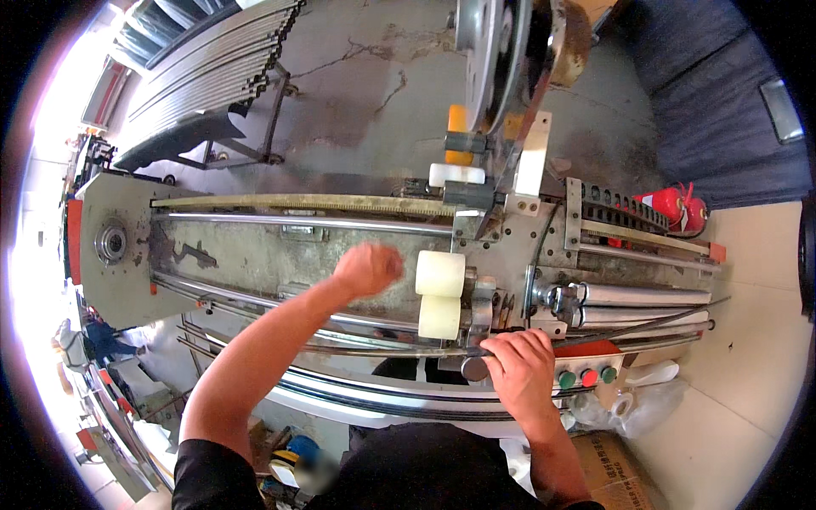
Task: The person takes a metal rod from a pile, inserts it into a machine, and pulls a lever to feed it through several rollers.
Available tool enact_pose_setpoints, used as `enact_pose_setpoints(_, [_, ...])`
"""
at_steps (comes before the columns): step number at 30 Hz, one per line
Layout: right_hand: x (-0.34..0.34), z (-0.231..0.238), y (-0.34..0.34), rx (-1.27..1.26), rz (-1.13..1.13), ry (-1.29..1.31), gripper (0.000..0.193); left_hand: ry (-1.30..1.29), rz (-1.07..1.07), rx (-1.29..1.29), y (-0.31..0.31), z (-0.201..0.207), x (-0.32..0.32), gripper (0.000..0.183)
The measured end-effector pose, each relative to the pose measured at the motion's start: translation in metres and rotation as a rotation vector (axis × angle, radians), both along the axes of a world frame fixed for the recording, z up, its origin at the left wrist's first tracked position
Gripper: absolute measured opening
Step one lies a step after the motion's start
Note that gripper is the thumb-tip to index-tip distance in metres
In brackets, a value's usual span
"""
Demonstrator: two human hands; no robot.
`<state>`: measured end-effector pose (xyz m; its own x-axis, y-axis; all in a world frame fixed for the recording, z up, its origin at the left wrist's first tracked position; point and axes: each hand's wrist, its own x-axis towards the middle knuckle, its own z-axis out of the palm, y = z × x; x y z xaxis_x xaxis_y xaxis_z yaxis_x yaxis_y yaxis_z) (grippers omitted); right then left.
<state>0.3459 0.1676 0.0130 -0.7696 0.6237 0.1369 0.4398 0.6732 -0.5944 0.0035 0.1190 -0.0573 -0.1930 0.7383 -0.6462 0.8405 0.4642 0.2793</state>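
Over the machine bed, my left hand [370,269] is curled closed and slightly blurred. Whatever its fingers hold, if anything, is hidden. Two cream-coloured rollers, a rear one [441,273] and a front one [439,317], sit just to its right and are not touched by it. At the machine's front edge, my right hand [520,367] is closed around a long thin dark rod [382,350]. The rod runs left past the rollers and right beyond the hand. A round dark knob [474,369] lies beside the right fingertips.
Polished guide rails [314,223] run along the long machine. A large wheel [493,64] rises behind the rollers. Green and red push buttons [588,377] sit right of my right hand. Red fire extinguishers [680,206] stand far right; a wheeled rack of rods [217,81] stands far left.
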Motion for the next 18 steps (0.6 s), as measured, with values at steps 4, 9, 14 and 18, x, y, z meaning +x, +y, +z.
enact_pose_setpoints(4, [-0.004,0.008,0.000,-0.018,0.005,-0.027,0.030,-0.369,0.480,0.598,0.050,-0.065,-0.032,0.082])
enact_pose_setpoints(9, [-0.009,0.012,0.000,-0.030,0.029,-0.057,0.029,-0.630,0.571,0.698,0.103,-0.116,-0.049,0.083])
enact_pose_setpoints(14, [-0.007,0.004,0.000,-0.047,0.002,-0.065,0.028,-0.362,0.441,0.464,0.117,-0.061,-0.023,0.042])
enact_pose_setpoints(18, [-0.009,0.001,0.002,-0.038,-0.002,-0.038,0.027,-0.874,0.620,0.442,0.083,-0.082,-0.016,0.017])
